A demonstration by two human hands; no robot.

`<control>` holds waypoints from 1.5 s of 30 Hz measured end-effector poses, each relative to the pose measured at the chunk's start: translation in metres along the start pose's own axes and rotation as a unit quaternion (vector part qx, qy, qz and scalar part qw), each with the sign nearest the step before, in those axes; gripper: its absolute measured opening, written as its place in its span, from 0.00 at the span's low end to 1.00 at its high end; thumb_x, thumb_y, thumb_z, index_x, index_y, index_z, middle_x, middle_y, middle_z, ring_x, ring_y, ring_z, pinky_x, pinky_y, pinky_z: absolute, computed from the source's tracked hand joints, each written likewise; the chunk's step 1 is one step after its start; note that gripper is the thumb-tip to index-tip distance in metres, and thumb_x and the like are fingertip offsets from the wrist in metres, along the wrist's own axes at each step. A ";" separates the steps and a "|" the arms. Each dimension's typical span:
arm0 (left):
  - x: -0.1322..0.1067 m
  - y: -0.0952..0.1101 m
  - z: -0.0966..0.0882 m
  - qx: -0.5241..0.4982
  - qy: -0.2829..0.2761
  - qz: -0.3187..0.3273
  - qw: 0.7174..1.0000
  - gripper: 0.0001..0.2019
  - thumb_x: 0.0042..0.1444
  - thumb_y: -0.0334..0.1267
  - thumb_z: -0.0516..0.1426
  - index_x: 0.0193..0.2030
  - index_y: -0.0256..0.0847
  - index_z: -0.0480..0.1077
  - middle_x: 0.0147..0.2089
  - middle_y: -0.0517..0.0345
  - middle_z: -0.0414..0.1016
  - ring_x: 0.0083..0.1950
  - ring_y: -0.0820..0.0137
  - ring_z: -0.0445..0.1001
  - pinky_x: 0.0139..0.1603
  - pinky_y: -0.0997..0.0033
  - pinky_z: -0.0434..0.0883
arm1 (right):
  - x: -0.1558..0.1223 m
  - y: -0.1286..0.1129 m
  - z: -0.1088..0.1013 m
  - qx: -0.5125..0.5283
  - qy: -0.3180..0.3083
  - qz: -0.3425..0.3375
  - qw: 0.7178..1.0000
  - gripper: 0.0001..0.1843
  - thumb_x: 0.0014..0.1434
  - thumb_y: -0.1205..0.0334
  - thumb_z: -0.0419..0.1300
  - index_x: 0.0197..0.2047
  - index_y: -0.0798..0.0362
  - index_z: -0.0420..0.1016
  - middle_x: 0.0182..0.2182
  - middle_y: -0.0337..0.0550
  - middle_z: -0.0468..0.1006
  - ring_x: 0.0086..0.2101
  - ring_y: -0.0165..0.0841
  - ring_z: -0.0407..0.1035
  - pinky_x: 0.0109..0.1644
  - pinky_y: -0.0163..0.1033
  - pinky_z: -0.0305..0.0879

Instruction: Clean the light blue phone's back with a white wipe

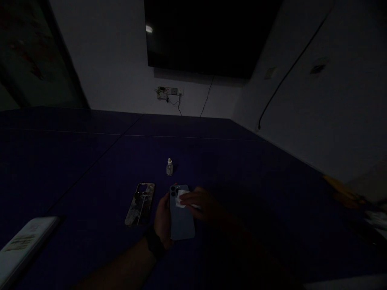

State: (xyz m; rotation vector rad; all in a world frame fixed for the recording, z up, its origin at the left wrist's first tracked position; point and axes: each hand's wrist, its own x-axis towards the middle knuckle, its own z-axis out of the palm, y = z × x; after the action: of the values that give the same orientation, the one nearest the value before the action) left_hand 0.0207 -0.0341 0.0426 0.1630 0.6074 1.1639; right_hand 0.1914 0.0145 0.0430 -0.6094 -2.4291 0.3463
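Note:
A light blue phone (181,221) lies back-up on the dark blue table (242,181), camera lenses at its far end. My left hand (162,221) grips the phone's left edge, a dark band on the wrist. My right hand (205,207) presses a small white wipe (181,198) onto the phone's upper back, fingers closed on it. A patterned phone case (140,204) lies flat just left of the phone. A small bottle (169,166) stands upright beyond the phone.
A white flat box (26,245) sits at the table's near left edge. Yellowish items (344,191) lie at the far right. A dark screen (208,36) hangs on the wall above an outlet (169,92) with cables. The room is dim.

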 end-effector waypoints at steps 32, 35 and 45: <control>0.004 -0.002 -0.009 0.015 -0.020 0.022 0.999 0.16 0.61 0.47 0.58 0.47 0.35 0.73 0.36 0.52 0.78 0.36 0.62 0.78 0.40 0.65 0.73 | -0.006 0.002 -0.010 0.078 0.018 -0.026 0.996 0.08 0.59 0.69 0.61 0.40 0.46 0.77 0.42 0.40 0.85 0.41 0.33 0.80 0.48 0.41 0.66; 0.002 -0.003 -0.009 0.024 -0.044 -0.008 0.999 0.20 0.61 0.50 0.57 0.51 0.35 0.72 0.36 0.50 0.79 0.36 0.60 0.79 0.41 0.61 0.73 | -0.009 0.009 -0.015 0.033 0.045 -0.004 0.998 0.09 0.60 0.69 0.60 0.41 0.46 0.77 0.43 0.42 0.85 0.43 0.34 0.79 0.51 0.44 0.65; 0.005 -0.001 -0.007 0.004 -0.014 0.019 1.000 0.13 0.60 0.45 0.58 0.43 0.36 0.73 0.35 0.52 0.78 0.36 0.62 0.78 0.42 0.64 0.72 | -0.005 0.006 -0.004 0.083 0.018 -0.015 0.996 0.07 0.60 0.68 0.61 0.40 0.48 0.77 0.44 0.44 0.85 0.42 0.34 0.80 0.48 0.42 0.66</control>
State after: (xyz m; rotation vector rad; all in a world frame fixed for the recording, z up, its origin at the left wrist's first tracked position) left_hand 0.0188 -0.0307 0.0343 0.1973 0.5869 1.1945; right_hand 0.1991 0.0176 0.0418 -0.5018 -2.3434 0.5139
